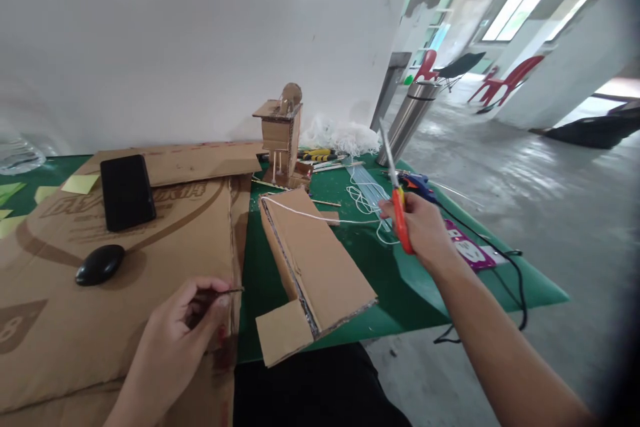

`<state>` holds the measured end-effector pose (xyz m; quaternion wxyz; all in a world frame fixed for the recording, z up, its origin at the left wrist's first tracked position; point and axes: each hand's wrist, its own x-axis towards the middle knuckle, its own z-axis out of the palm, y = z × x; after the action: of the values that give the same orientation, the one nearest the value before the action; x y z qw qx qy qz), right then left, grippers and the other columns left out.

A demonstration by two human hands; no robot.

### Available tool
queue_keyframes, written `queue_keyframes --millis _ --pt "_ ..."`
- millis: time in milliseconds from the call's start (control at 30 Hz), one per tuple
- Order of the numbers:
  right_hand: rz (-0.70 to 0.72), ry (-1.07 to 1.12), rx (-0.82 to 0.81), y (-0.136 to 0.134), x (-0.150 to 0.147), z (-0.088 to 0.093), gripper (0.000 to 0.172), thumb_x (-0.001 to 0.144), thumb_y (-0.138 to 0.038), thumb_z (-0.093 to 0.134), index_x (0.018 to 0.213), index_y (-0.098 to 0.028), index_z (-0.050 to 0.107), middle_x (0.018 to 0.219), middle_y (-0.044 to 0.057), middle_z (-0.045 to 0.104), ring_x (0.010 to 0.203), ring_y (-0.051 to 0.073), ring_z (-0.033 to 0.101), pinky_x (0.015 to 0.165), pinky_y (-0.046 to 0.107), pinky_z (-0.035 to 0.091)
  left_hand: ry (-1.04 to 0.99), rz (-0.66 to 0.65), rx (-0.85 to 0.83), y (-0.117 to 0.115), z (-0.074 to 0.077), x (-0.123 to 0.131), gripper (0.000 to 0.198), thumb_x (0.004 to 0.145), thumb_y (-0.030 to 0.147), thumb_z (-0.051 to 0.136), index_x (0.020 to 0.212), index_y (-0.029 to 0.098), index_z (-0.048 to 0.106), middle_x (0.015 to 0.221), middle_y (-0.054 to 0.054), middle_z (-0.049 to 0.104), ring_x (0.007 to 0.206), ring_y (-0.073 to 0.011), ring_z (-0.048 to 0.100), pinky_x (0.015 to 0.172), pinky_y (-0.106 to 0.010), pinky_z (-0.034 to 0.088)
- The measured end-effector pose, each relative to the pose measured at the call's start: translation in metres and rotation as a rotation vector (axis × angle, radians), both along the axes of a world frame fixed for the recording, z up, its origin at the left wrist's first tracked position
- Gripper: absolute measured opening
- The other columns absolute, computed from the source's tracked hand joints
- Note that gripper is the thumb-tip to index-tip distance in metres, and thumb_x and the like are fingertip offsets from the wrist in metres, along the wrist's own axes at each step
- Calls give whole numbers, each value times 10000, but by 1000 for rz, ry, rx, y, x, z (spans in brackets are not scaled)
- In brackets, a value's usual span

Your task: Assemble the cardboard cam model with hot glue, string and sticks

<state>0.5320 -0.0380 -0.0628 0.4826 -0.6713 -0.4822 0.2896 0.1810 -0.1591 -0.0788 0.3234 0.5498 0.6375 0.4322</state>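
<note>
My right hand (423, 223) is closed round a pair of scissors (401, 213) with orange and yellow handles, their blades pointing up. A white string (325, 219) runs from the far end of a cardboard box (320, 257) to the fingertips of that hand. The box lies at a slant on the green table, with a square cardboard flap (284, 332) at its near end. Left of the box, my left hand (183, 327) pinches a short, thin, dark stick-like piece (233, 290) above a large cardboard sheet (180, 300). The fingers partly hide that piece.
Behind the box stands a cardboard model (283, 137) beside pliers and sticks. A steel flask (407, 120), a blue glue gun (417, 183) with a black cable and a purple packet (470, 247) are at right. A black mouse (100, 264) and black tablet-like device (127, 192) lie left.
</note>
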Motion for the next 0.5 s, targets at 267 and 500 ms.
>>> queue_keyframes --millis 267,500 --pt "90 -648 -217 20 -11 -25 140 771 -287 665 694 -198 590 681 83 645 669 238 578 583 314 304 12 78 22 -3 7 10 249 805 450 648 914 227 639 763 18 668 642 -149 623 562 -237 495" --pt "145 -855 -263 12 -18 -27 238 875 -382 552 917 -166 641 847 127 702 754 249 630 580 302 334 109 15 31 -2 2 2 309 827 486 640 989 230 703 921 -23 738 756 -172 668 628 -245 529"
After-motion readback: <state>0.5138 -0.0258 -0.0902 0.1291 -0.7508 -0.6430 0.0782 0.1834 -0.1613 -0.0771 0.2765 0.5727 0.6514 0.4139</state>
